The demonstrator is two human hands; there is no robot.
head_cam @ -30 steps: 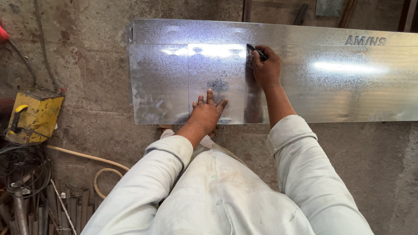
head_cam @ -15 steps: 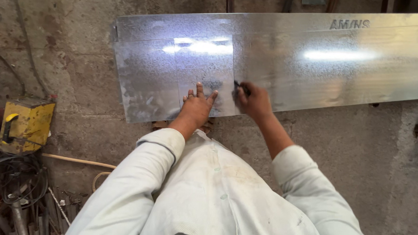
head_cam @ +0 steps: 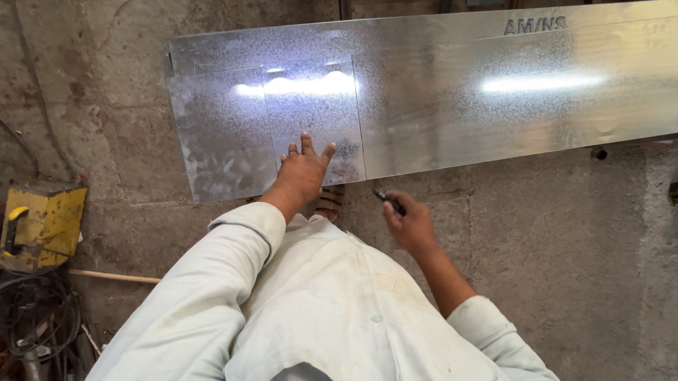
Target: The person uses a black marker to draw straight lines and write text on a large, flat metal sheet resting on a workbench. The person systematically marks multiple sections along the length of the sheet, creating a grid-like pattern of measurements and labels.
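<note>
While left hand [head_cam: 302,174] lies flat, fingers spread, on metal sheet [head_cam: 470,104], right hand [head_cam: 409,222] grip closed round dark marker [head_cam: 389,202].

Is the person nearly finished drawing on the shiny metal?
A dark line already runs across the metal sheet, from its far edge to its near edge. The left hand presses flat on the smaller piece lying on top. The right hand holds a dark marker off the sheet, over the floor. Nothing looks cut; how much marking is left can't be told.
</note>
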